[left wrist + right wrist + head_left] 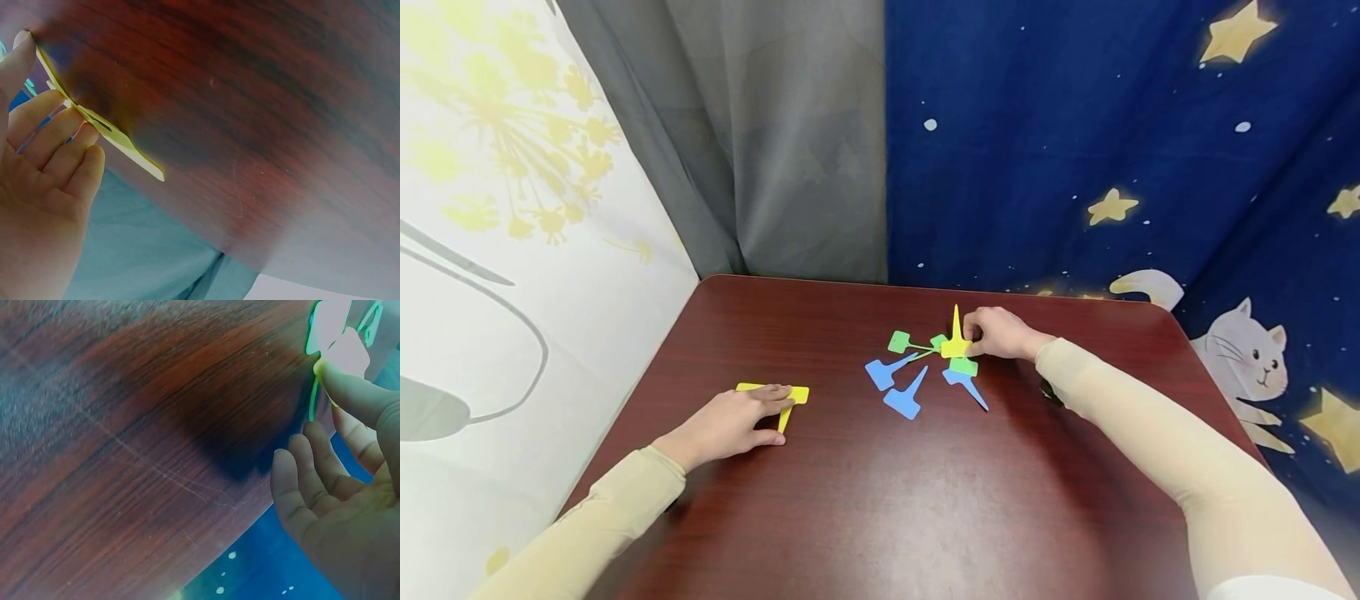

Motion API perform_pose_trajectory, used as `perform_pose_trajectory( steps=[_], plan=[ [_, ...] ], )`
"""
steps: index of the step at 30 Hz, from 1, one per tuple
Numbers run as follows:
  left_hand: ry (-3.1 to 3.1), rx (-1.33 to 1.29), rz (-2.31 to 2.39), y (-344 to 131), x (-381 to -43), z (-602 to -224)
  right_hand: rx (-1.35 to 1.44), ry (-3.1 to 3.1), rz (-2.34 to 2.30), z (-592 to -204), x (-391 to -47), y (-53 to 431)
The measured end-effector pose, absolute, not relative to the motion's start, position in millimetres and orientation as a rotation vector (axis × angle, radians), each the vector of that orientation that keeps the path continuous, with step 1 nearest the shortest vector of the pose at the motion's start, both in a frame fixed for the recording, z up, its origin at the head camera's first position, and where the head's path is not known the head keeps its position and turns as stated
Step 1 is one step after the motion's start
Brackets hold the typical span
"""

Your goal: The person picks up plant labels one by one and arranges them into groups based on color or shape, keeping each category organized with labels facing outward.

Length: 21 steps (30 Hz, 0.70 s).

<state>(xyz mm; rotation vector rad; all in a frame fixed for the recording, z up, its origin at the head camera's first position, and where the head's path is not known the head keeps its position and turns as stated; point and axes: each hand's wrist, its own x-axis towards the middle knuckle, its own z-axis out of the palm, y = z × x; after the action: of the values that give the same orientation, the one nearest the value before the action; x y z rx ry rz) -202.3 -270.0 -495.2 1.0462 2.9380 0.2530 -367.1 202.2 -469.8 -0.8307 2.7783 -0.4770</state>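
Near the table's left side, my left hand point(737, 423) rests its fingers on a yellow T-shaped plant label point(800, 395) lying flat. Its thumb touches the table near the label's pointed tip; the left wrist view shows fairly straight fingers along the label's edge point(115, 134). My right hand point(997, 333) pinches another yellow plant label point(955, 347) between thumb and finger, its point directed away from me. Beneath and beside that label lie green plant labels point(898, 341), one partly covered point(964, 367). Three blue plant labels point(904, 404) lie just nearer to me.
The dark red-brown wooden table point(850, 500) has rounded far corners. Behind it hang a grey curtain point(812, 150) and a blue curtain point(1000, 167) with stars and a cat. A pale patterned cloth point(512, 208) hangs on the left.
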Motion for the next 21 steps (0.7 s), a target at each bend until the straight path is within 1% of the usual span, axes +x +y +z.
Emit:
perform_pose_trajectory(
  steps=[8,21],
  plan=[
    [2.938,1.059,0.242,-271,-202,-496,-0.711,2.642,-0.762,-467,-367,202],
    [2.92,1.078,0.219,-269,-203,-491,-0.58,2.603,-0.936,-447,-366,200]
  ],
)
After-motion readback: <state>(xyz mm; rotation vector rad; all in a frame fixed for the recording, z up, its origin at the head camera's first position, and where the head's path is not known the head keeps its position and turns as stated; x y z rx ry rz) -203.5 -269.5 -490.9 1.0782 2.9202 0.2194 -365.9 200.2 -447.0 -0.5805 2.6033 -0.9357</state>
